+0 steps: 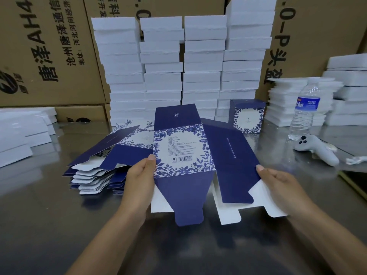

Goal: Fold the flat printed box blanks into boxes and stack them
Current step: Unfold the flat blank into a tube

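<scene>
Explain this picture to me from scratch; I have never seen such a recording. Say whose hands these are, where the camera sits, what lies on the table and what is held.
No machine here: a person works with bare hands, filmed by one camera worn on their head, looking forward and down. The left hand and right hand each pinch a side of one unfolded blue-and-white box blank above the metal table. On it are a pile of flat blanks, one folded box, a water bottle and a grey controller. White stacks stand behind, before brown cartons.
</scene>
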### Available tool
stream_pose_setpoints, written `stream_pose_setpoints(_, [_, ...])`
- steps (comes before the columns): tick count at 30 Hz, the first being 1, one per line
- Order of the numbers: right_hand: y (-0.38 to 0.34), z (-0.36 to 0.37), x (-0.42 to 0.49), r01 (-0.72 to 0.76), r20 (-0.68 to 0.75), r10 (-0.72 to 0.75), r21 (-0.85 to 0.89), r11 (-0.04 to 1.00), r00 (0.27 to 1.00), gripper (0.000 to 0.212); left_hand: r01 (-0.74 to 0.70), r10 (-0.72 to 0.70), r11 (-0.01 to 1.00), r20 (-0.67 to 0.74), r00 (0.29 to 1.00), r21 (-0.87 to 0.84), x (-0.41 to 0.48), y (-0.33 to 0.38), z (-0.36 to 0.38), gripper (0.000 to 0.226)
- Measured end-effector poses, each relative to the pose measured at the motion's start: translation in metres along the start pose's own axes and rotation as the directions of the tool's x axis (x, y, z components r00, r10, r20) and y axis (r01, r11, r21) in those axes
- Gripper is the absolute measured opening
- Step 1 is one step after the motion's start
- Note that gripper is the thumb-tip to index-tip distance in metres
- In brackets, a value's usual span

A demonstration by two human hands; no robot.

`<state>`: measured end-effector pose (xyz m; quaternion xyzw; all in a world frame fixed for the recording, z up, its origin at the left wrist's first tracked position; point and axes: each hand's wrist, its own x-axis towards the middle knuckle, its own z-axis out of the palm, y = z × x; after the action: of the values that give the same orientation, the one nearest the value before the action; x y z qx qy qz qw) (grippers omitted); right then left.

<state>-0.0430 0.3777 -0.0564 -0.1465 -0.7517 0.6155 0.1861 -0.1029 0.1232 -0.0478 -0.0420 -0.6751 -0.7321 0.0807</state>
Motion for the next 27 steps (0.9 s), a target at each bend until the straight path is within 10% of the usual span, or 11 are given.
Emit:
stream_pose_setpoints(5, [0.005,0.008,-0.001,0.063,0.004,-0.063,-0.053,0.997,0.998,0.009,0.114,-0.08,0.989,0.293,0.953,-0.099,-0.005,0.007,0.005,0.051])
stream_pose_setpoints(21, [0.012,0.011,-0.011,0.369,0.341,-0.29,-0.194,0.909,0.894,0.104,-0.036,-0.05,0.987,0.504,0.862,0.159,-0.01,-0.021,0.011,0.046])
stream_pose_setpoints(25, [0.013,0.011,-0.013,0.443,0.385,-0.35,-0.183,0.878,0.854,0.102,0.002,-0.049,0.996,0.51,0.859,0.094,-0.011,-0.021,0.013,0.033])
stream_pose_setpoints(27, [0.012,0.011,-0.013,0.472,0.364,-0.381,-0.205,0.857,0.85,0.085,-0.01,-0.02,0.999,0.535,0.844,0.053,-0.009,-0.022,0.012,0.061])
